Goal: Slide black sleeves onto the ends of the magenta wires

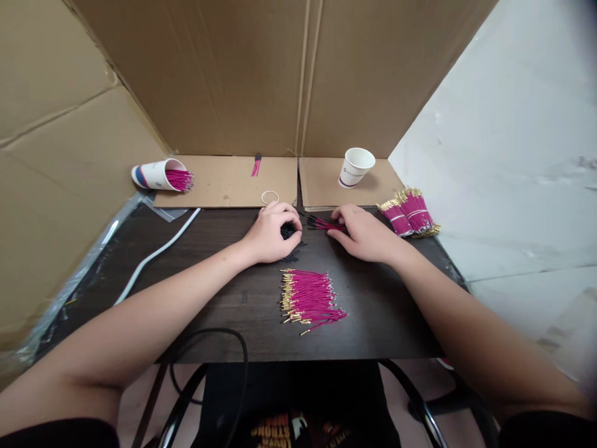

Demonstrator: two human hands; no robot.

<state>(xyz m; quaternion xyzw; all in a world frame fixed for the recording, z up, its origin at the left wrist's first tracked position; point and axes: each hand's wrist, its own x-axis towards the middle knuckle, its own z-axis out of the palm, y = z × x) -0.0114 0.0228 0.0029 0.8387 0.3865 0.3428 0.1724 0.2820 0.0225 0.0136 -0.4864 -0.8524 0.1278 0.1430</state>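
Note:
My left hand rests curled on the dark table, its fingers closed over a heap of small black pieces. My right hand lies beside it, fingers pinched on a few magenta wires with black tips. A loose pile of magenta wires with gold ends lies just in front of both hands.
Two banded bundles of magenta wires sit at the table's right edge. A tipped paper cup holds more wires at far left. An upright paper cup, a ring and a white cable are nearby. Cardboard walls enclose the back.

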